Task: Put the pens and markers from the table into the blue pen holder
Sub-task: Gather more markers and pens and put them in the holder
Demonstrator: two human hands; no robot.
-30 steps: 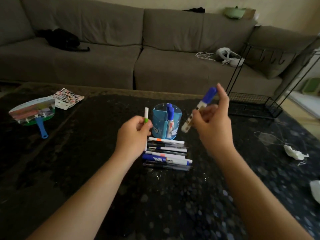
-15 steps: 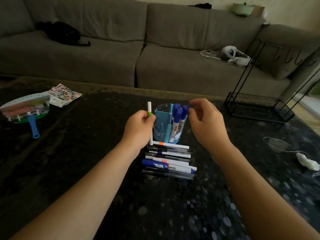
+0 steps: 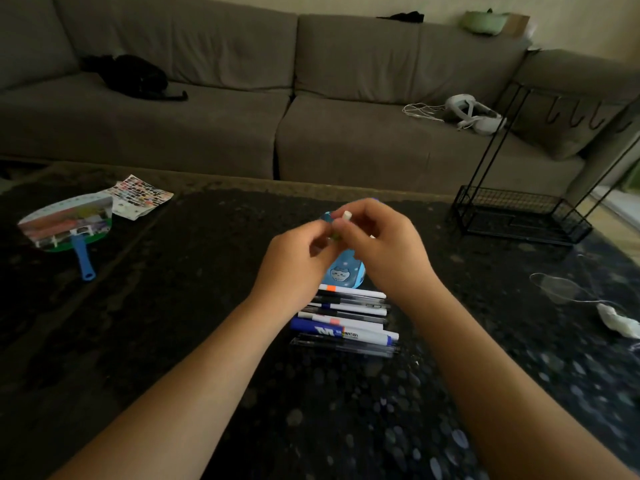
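Observation:
The blue pen holder (image 3: 344,273) stands on the dark table (image 3: 207,358), mostly hidden behind my hands; only its lower front with a cat face shows. My left hand (image 3: 294,268) and my right hand (image 3: 384,251) meet just above it, both pinching a thin white pen with a green band (image 3: 345,216), whose white end sticks up between the fingers. Several pens and markers (image 3: 346,322) lie in a row right in front of the holder, the largest a blue and white marker (image 3: 343,332).
A hand fan with a blue handle (image 3: 74,230) and a printed sheet (image 3: 140,197) lie at the table's left. A black wire rack (image 3: 519,216) stands at the right, with a clear bag and white wad (image 3: 616,322) nearer. A grey sofa runs behind.
My right hand let the blue-capped marker into the holder, then came left to the white pen. My left hand brought that pen over the holder, where both hands now hold it.

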